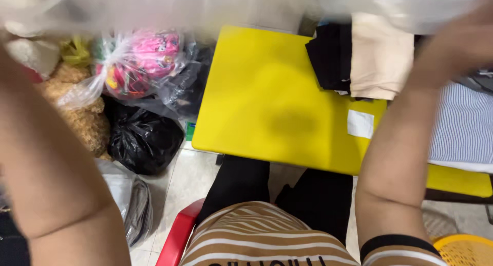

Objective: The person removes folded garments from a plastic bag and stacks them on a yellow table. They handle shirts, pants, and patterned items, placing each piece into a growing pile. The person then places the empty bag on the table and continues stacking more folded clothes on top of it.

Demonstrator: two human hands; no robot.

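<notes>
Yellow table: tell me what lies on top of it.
On the yellow table lie a folded black garment beside a folded beige one, plus a small white label. The right forearm covers the table's right part, so anything there is hidden.

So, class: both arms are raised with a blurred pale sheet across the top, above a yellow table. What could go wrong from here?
1. The folded black and beige clothes overhang the yellow table at its far edge; a sweep of the pale sheet might drag them off.
2. The sheet hides the left hand and blurs the right hand, so grip may slip unseen.
</notes>
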